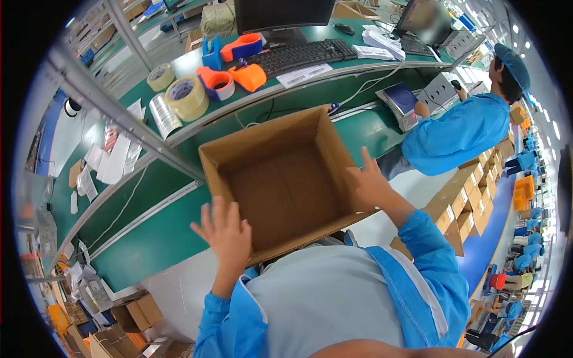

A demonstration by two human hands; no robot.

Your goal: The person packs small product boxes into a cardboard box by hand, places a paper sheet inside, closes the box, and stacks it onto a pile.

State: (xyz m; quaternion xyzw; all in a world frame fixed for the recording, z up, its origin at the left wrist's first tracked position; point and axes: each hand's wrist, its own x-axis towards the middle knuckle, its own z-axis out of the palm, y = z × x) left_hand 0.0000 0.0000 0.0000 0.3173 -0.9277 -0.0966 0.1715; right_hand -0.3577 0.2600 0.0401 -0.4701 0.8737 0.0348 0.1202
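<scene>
An open cardboard box rests in front of my body at the edge of the green workbench, its brown bottom and inner walls showing. At the box's left near corner is my left hand, fingers spread and nothing held in it. My right hand is by the right wall with its index finger and thumb stretched apart, also holding nothing. Whether either palm touches the cardboard, I cannot tell.
On the raised shelf behind the box are tape rolls, orange tape dispensers, a keyboard and a monitor. A co-worker in blue stands at the right. Stacked cartons line the floor there; more boxes lie lower left.
</scene>
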